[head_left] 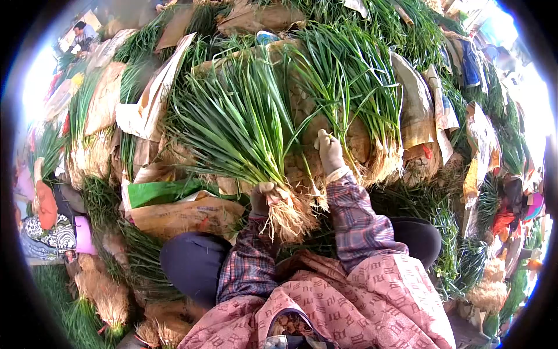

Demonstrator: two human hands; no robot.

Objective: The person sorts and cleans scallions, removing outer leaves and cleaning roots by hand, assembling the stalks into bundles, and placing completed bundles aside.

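A thick bunch of green onions [247,125] fans its leaves up and to the left, its pale, stringy roots [292,216] hanging toward me. My left hand [261,196], in a glove, is wrapped around the lower stems just above those roots. Right of the bunch, my gloved right hand [330,152] is raised with its fingers closed. Whatever they may pinch is too small to make out. One thin loose stalk [310,174] with roots lies between the two hands. Just beyond my right hand, another pile of green onions [372,110] lies with its roots toward me.
Brown paper sheets [186,216] and a green wrapper [165,191] lie left of my hands. More covered bundles [99,125] spread across the far side. Root bundles [104,288] lie at lower left. Loose leaves [430,232] are by my right knee. Another person [86,36] is at far left.
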